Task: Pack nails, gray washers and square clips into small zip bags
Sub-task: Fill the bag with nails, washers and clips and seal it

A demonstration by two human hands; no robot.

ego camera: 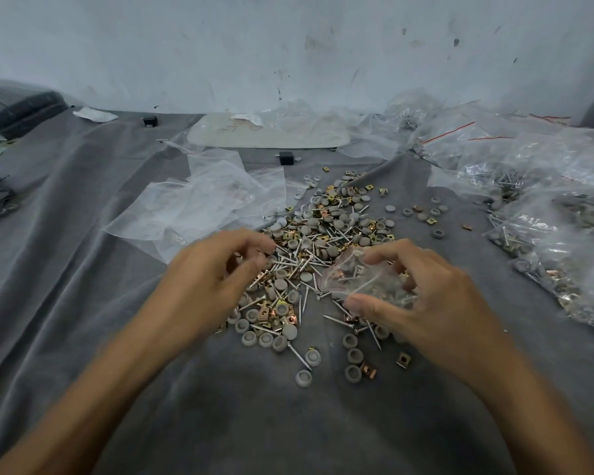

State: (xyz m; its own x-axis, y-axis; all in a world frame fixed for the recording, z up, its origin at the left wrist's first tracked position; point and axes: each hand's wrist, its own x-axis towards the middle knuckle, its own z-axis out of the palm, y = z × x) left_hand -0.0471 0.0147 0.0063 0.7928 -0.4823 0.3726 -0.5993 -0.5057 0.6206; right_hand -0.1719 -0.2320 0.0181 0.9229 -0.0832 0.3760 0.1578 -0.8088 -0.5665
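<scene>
1. Right hand grips a small bag, thumb under its near edge and fingers curled over its far edge. It is held just above the near right part of the pile.
2. Left hand hovers over the pile's left side with its fingers curled inward. Motion blur hides whether the fingertips pinch any pieces, so I cannot tell.
3. The bag already holds some nails and grey pieces, so the step in hand looks like filling it.
4. The bag's long axis runs roughly left to right, tilted slightly. A pinkish edge on its left end suggests the mouth faces the left hand, though this is unsure.
5. Loose nails, washers and clips lie on the cloth. The nails point every way, many on a diagonal from near-left to far-right.
6. The next move likely calls for the left hand to carry pieces to the mouth while the right hand keeps it spread. Nails should enter lengthwise or they will snag the plastic.
7. Empty bags lie beyond the left hand, and filled bags lie at right.
</scene>
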